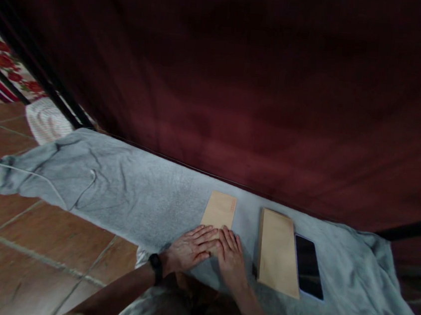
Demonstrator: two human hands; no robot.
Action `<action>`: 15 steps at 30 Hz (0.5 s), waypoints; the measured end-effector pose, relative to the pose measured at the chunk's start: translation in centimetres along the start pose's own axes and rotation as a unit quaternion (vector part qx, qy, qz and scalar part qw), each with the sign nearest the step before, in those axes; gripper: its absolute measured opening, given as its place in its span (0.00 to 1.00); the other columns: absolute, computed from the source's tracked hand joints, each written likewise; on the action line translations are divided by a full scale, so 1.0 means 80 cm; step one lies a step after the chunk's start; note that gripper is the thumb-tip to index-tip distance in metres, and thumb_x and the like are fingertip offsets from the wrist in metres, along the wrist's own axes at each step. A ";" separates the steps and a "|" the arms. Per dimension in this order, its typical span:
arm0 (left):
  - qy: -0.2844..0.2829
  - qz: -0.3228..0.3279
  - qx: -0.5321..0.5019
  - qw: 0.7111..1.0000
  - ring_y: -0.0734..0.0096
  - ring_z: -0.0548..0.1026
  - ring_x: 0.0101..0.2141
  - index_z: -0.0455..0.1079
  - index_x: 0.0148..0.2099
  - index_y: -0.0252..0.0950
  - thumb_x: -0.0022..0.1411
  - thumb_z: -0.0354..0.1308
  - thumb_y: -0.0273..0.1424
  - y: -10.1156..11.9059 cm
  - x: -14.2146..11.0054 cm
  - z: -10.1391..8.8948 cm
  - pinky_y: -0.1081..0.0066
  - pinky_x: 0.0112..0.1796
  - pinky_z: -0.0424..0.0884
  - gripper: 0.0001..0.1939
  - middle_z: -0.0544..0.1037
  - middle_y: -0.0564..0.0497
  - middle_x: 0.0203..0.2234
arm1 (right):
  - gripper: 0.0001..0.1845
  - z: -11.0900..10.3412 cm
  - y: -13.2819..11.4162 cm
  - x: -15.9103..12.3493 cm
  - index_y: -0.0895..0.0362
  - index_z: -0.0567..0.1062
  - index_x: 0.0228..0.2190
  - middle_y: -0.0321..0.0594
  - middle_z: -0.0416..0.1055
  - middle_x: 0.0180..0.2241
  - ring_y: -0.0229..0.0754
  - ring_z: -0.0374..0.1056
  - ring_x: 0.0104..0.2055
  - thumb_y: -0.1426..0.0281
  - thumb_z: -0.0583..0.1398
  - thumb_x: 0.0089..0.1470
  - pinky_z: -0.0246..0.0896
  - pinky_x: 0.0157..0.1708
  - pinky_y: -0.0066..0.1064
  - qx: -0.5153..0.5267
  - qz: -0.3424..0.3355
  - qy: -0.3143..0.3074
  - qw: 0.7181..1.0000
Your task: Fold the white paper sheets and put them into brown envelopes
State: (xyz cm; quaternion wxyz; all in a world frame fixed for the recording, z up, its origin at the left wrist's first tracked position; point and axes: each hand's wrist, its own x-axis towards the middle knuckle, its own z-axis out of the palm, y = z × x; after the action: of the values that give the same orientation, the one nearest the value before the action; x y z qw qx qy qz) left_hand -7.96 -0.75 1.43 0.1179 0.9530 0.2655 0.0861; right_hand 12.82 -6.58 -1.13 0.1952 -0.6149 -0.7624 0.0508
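A tan paper envelope point(220, 208) lies flat on the grey cloth, its far part showing small reddish print near the right edge. Both hands rest on its near part and hide it. My left hand point(191, 247) presses down with fingers stretched out to the right, a dark watch on its wrist. My right hand point(230, 257) lies beside it, fingers extended forward over the paper, close to the left fingertips. To the right sits a stack of similar tan envelopes point(279, 252), touched by neither hand.
A dark-screened phone point(309, 265) lies right of the stack. The grey cloth point(147, 186) covers a long narrow surface before a dark red curtain point(238, 105). A white cable point(46, 179) trails over the cloth's left end. Tiled floor point(46, 245) shows at left.
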 end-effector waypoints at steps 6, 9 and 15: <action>-0.028 0.038 -0.044 0.998 0.58 0.49 0.70 0.56 0.69 0.57 0.69 0.52 0.49 -0.004 0.000 -0.010 0.52 0.67 0.48 0.28 0.56 0.57 0.70 | 0.29 0.012 0.025 0.079 0.52 0.52 0.68 0.37 0.45 0.71 0.43 0.44 0.72 0.60 0.40 0.71 0.39 0.69 0.43 -0.034 -0.013 -0.081 0.996; -0.031 0.047 -0.046 0.997 0.56 0.47 0.70 0.54 0.69 0.59 0.69 0.51 0.51 -0.002 -0.001 -0.019 0.52 0.67 0.47 0.29 0.53 0.59 0.70 | 0.29 0.014 0.039 0.106 0.52 0.51 0.69 0.37 0.43 0.71 0.44 0.42 0.73 0.59 0.40 0.71 0.34 0.70 0.43 -0.046 -0.012 -0.093 0.995; -0.031 0.052 -0.049 0.997 0.53 0.48 0.70 0.54 0.70 0.59 0.69 0.50 0.51 0.000 0.000 -0.027 0.51 0.66 0.49 0.29 0.53 0.58 0.70 | 0.30 0.012 0.044 0.139 0.56 0.53 0.68 0.42 0.45 0.71 0.45 0.42 0.72 0.60 0.40 0.71 0.30 0.70 0.46 -0.055 0.009 -0.103 0.993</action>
State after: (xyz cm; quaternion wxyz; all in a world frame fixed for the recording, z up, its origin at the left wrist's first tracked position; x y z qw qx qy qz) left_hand -8.47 -0.38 3.51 0.1685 0.9606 0.2077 0.0751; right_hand 13.85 5.06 -0.56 0.0812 -0.6227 -0.7747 0.0736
